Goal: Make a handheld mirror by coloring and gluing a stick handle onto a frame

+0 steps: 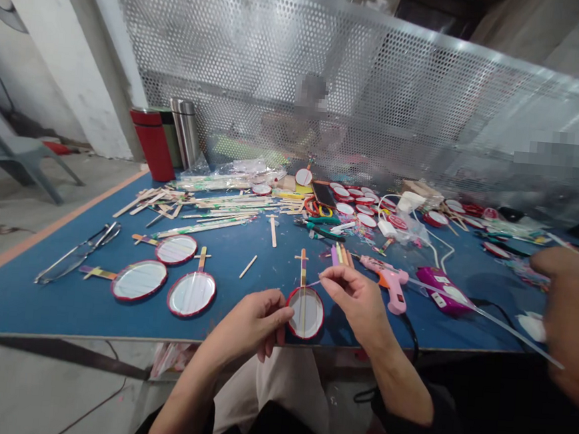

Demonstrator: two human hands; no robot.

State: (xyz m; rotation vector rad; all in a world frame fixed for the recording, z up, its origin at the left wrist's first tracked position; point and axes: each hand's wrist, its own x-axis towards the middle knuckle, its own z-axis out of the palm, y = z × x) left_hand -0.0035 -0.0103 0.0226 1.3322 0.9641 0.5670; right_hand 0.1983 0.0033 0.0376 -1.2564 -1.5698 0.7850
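Red-rimmed round lid (pixel 304 313) with a craft stick (pixel 303 263) fixed across it like a neck is held at the near edge of the blue tabletop (pixel 38 291), in the middle of the view and just above the person's lap. The left hand (pixel 251 324) grips the lid's left rim, its fingers closed on the edge. The right hand (pixel 358 297) sits just right of the stick, thumb and forefinger pinched together on a thin pale strand (pixel 314 283) that runs toward the stick.

Just right of that hand lie a pink glue gun (pixel 389 282) and a purple power strip (pixel 442 286). To the left, three finished lid-and-stick pieces (pixel 176 249) (pixel 139 280) (pixel 192 294) lie flat on the tabletop, with metal tongs (pixel 79 254) beyond them near the left edge.

Further back, a heap of loose craft sticks (pixel 210 207) spreads across the tabletop, and a cluster of more red-rimmed lids (pixel 355 202) lies right of centre. A red flask (pixel 152 143) and a steel flask (pixel 186 132) stand at the far left corner. A perforated metal screen (pixel 330 80) runs along the back. At the right edge, another person's hand (pixel 575 320) hangs over the tabletop.
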